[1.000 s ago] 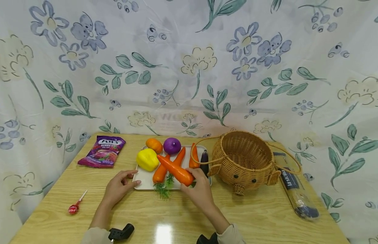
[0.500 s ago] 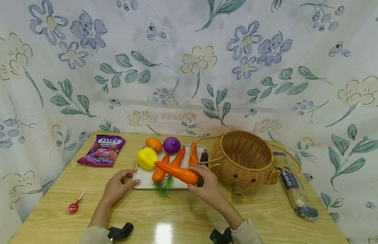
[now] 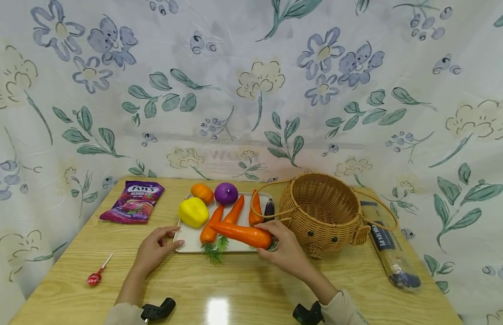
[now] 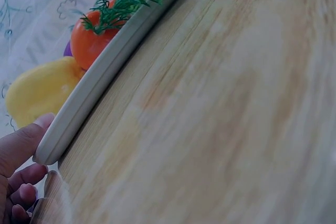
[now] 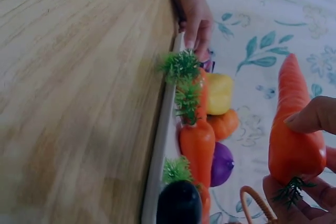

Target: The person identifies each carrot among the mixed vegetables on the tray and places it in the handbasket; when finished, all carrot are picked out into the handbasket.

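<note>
My right hand [image 3: 286, 250] grips the thick end of an orange toy carrot [image 3: 245, 234], its thumb and fingers round it in the right wrist view. This carrot is held up over the white tray [image 3: 188, 246]. At the tray's left corner, my left hand [image 3: 154, 250] pinches the rim, thumb on top and fingers below in the left wrist view. On the tray lie more carrots [image 3: 235, 210] with green tops, a yellow bell pepper [image 3: 193, 212], a small orange pumpkin [image 3: 202, 193], a purple onion [image 3: 226, 193] and a dark eggplant [image 3: 269, 208], partly hidden by the right hand.
A wicker basket [image 3: 320, 225] with an animal face stands right of the tray, one handle looping over the tray's edge. Farther right lies a clear pack labelled "la sicilia" [image 3: 391, 253]. On the left are a purple candy bag [image 3: 135, 203] and a red lollipop [image 3: 96, 276].
My right hand has drawn the carrot to the right, and the carrot has swung from a steep slant to nearly level. The left hand stays at the tray's corner.
</note>
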Demonstrator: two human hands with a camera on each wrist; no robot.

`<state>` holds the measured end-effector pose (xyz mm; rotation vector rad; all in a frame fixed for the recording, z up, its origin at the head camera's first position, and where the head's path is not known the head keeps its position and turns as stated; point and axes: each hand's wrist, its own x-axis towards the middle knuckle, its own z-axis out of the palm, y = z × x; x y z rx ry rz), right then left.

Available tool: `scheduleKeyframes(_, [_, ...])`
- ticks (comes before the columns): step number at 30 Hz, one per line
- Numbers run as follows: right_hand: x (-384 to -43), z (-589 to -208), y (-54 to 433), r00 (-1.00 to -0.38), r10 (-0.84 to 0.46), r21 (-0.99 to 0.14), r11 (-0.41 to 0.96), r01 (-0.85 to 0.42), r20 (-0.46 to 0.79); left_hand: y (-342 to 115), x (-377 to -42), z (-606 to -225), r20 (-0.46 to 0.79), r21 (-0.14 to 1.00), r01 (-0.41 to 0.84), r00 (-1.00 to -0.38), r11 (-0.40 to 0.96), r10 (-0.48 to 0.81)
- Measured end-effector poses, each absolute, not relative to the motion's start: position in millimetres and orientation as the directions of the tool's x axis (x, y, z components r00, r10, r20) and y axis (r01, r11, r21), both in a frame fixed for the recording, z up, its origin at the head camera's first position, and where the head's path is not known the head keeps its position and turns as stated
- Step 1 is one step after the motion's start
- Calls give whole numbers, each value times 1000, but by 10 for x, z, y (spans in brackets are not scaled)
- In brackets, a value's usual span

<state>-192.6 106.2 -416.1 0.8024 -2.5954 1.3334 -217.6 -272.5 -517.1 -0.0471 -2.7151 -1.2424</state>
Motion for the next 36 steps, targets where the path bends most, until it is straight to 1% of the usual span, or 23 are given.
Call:
scheduleKeyframes(8, [-1957,-4029,1190,-844,-415,-688,503,-523,339,-2731,-2189,-5196,164,734,96,-986,672,-39])
scheduleKeyframes(20, [-1997,-3886,1404,-836,-412,-653,529,-543,361,-2717,-2189,-5164,132,741,69,-990,668,-44])
scheduleKeyframes(24, [-2007,-3832,1467,-841,-398,-634,555,-538,365,-2718,-2190,-5162,136,739,73,-990,670,-43])
scheduleKeyframes(31, [-2050,-3755,1566,-852,-393,-640,565,-520,345,-2729,-2197,-5179,140,734,73,-989,675,-45])
scheduleKeyframes(36, [-2084,-3726,1646,-854,-381,-632,575,-519,355,-2714,-2199,-5173,139,735,72,-989,674,-47])
